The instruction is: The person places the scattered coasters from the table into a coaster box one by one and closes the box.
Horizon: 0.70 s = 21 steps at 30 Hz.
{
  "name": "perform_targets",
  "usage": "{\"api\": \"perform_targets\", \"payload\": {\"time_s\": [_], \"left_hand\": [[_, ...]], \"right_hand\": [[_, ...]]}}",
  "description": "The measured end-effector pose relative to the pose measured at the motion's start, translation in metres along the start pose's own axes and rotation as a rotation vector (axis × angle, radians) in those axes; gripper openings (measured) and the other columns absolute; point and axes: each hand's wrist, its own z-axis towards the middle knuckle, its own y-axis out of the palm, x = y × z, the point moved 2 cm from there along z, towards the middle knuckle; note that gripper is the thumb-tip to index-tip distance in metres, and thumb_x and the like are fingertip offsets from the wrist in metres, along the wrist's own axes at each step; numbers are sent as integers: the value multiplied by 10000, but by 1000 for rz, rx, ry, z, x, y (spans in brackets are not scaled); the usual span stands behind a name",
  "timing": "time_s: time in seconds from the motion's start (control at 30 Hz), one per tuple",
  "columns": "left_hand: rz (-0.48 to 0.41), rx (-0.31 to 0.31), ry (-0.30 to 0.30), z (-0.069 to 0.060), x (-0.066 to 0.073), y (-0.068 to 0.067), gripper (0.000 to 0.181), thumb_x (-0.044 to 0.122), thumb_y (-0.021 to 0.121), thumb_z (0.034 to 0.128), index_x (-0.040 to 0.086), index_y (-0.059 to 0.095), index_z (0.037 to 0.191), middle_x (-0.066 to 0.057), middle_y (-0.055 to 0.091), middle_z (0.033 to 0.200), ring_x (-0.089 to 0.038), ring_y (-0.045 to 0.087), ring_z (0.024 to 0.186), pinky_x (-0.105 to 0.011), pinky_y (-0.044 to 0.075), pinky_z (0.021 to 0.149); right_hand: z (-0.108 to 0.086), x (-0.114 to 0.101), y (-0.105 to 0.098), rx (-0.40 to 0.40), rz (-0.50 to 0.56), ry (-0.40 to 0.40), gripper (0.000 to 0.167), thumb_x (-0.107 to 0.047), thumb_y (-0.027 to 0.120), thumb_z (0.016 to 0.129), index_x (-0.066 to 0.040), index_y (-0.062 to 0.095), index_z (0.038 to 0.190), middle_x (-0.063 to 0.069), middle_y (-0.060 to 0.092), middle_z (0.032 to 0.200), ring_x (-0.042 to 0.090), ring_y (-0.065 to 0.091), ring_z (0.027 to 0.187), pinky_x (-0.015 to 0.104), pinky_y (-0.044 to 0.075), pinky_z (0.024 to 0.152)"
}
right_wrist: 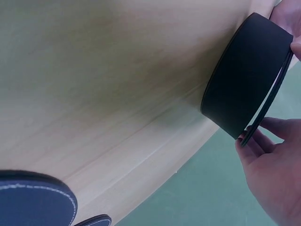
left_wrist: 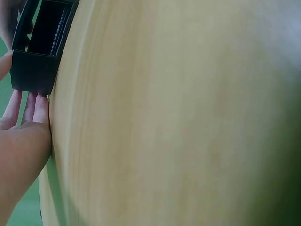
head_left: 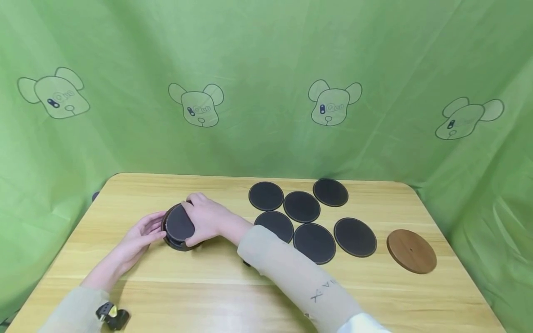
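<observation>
Head view, nearest the camera: a beige left sleeve [head_left: 75, 310] with a small black device [head_left: 118, 319] at the wrist, and a beige right sleeve [head_left: 300, 277] bearing dark lettering, both reaching over a pale yellow wood-grain tabletop [head_left: 200, 300]. Grain runs broadly from side to side; the far corners are rounded. Left of centre on this surface sits a black, round, smooth-walled holder [head_left: 179, 246]. The left hand [head_left: 135, 240] grips its left side, thumb at the rim and fingers against the outer wall. The right hand [head_left: 207, 219] pinches a thin black round disc [head_left: 178, 224] across its edges, thumb on the near side, fingers on the far side. This disc lies over the holder's mouth, tilted, with a narrow gap at the rim noted in the right wrist view. How many discs lie inside cannot be told. To the right, six flat black discs with pale edge stitching [head_left: 315, 243] lie in a loose cluster, one partly covered by the right sleeve. Beyond them, near the right edge, rests a brown round wooden plate [head_left: 411, 251] with a small central mark. Behind and at both sides hangs a creased green fabric curtain [head_left: 266, 46], printed with four outlined animal heads [head_left: 201, 108].
</observation>
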Motion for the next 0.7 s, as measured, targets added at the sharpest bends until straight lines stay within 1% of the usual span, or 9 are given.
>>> {"api": "perform_targets", "payload": {"time_s": [0.2,0.4,0.57,0.7], "left_hand": [[-5,-6,5,0,-1,-1,532,-37,602,1031,57,425,1524,259,599,1302,97,570,1204,-48,480,1028],[-15,-10,14,0,-1,-2,501,-36,600,1033,133,471,1487,256,602,1305,93,574,1201,-60,494,1022],[4,-12,-10,-1,-1,-1,514,-7,604,1042,115,441,1514,264,582,1314,102,562,1204,-59,487,1023],[12,-10,-16,-1,-1,-1,529,1,607,1043,89,423,1531,266,576,1316,105,559,1206,-55,479,1024]], "right_hand": [[2,-4,3,1,-19,29,1077,-599,822,766,-16,441,1586,107,501,1525,202,492,1371,241,497,1153],[3,-8,3,13,-37,54,1028,-610,796,792,-8,472,1560,99,525,1508,196,507,1360,244,496,1159],[3,-13,2,17,-48,80,1000,-620,781,798,-7,499,1536,94,548,1467,182,522,1313,229,509,1128],[1,-16,1,12,-52,95,1013,-625,782,801,-3,489,1545,100,545,1474,182,521,1316,231,512,1129]]}}
